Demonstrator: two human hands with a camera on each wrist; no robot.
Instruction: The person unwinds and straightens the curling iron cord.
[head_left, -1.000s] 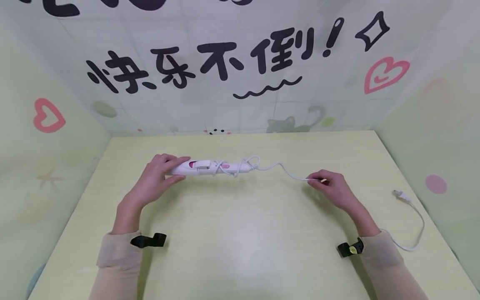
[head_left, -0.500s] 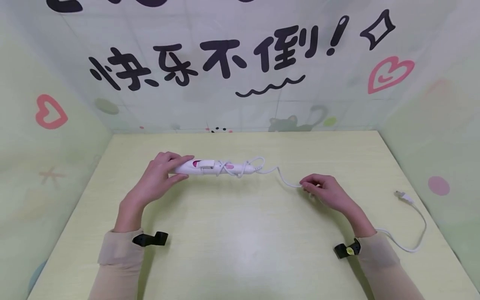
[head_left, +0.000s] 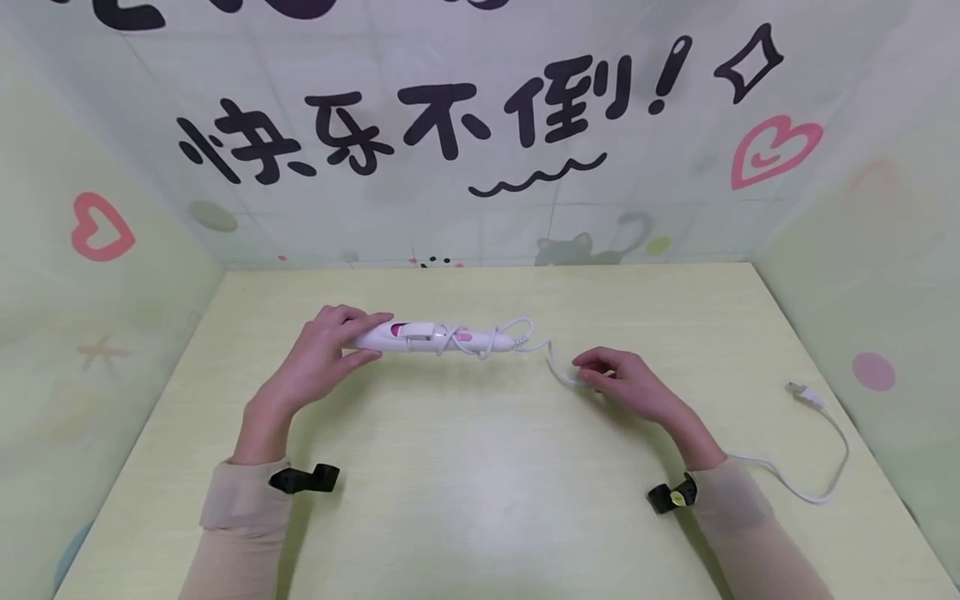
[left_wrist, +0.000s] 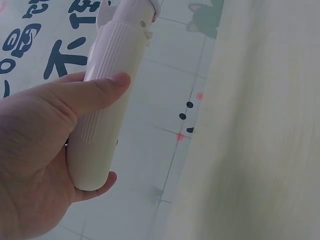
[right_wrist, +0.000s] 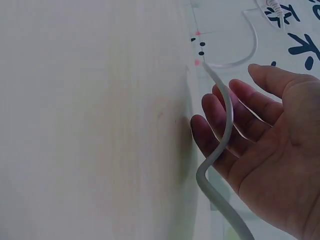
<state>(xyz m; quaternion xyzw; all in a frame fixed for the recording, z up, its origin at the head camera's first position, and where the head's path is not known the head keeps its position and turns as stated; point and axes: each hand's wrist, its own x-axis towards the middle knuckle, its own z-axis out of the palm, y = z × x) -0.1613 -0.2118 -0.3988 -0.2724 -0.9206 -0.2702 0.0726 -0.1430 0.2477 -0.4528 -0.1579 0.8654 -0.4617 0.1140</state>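
Wall [head_left: 510, 225]: pale, black-lettered, across the upper frame.
Table [head_left: 465, 483]: pale, filling middle and lower frame.
White appliance [head_left: 431, 336]: left of centre, roughly level, apparently raised off the table.
Left hand [head_left: 318, 354]: grips its left end, seemingly leaving the wrapped end free.
Right hand [head_left: 626, 383]: right of centre, fingers loosely spread, pinching nothing.
Cord [right_wrist: 229, 112]: lies across those fingers, probably for support.
Plug [head_left: 806, 394]: far right.

The head view looks forward-down from above; close wrist views share its lettered back wall [head_left: 420, 221].
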